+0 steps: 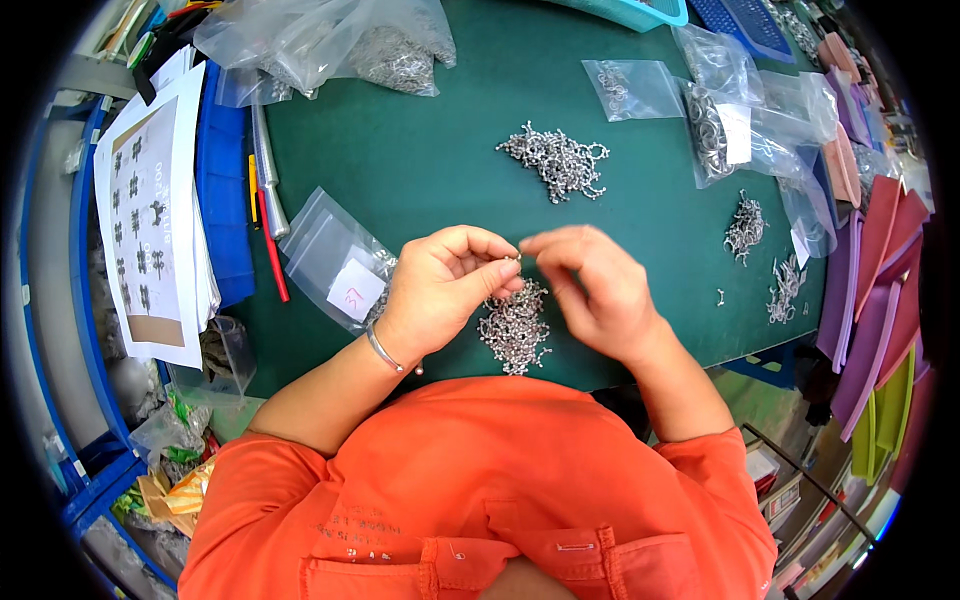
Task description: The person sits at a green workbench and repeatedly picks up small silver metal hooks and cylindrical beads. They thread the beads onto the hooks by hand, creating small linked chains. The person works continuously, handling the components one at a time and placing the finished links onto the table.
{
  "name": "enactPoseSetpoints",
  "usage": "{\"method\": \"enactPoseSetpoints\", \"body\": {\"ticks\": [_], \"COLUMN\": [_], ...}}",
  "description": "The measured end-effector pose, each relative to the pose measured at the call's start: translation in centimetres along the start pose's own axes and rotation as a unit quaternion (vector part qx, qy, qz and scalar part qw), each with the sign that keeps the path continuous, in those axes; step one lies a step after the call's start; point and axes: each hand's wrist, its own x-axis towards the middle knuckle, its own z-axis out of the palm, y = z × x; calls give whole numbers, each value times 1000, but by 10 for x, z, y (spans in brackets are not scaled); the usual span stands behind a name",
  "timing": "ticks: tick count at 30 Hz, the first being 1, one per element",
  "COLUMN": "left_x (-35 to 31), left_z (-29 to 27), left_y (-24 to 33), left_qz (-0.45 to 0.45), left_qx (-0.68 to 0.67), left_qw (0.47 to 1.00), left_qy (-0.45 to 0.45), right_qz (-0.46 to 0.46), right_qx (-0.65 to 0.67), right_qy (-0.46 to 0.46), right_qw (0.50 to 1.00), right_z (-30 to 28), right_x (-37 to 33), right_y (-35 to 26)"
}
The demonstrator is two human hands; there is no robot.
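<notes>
At a green worktable (400, 150), a person's nearly closed left hand (440, 285) pinches a tiny piece (515, 258) beside the half-curled right hand (600, 290), its hold unclear, with a near heap (515, 335) at their six o'clock, seemingly for easy reach, and a far heap (560, 165) at one o'clock.

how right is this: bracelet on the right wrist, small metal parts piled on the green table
Wrong wrist: the head view shows the bracelet on the wrist of the left hand. The small metal parts are indeed piled on the green table.
</notes>
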Motion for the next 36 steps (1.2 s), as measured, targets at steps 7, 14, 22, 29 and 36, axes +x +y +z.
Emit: {"method": "enactPoseSetpoints", "body": {"ticks": [7,14,22,29,36], "left_x": [-3,-7,-11,-3,4], "left_z": [5,6,4,14,18], "left_y": [-2,0,7,11,5], "left_qz": [70,92,52,-26,-33], "left_qx": [47,149,348,187,-3], "left_qw": [996,985,934,982,999], "left_qy": [13,7,-70,-29,-20], "right_qz": [66,114,221,254,66], "right_qx": [-178,-117,-67,94,14], "right_qy": [-95,-60,1,73,33], "right_qw": [977,985,973,960,997], "right_z": [-11,-13,-28,-13,-7], "right_x": [5,-14,-21,-27,-17], "right_y": [31,31,22,10,-5]}}
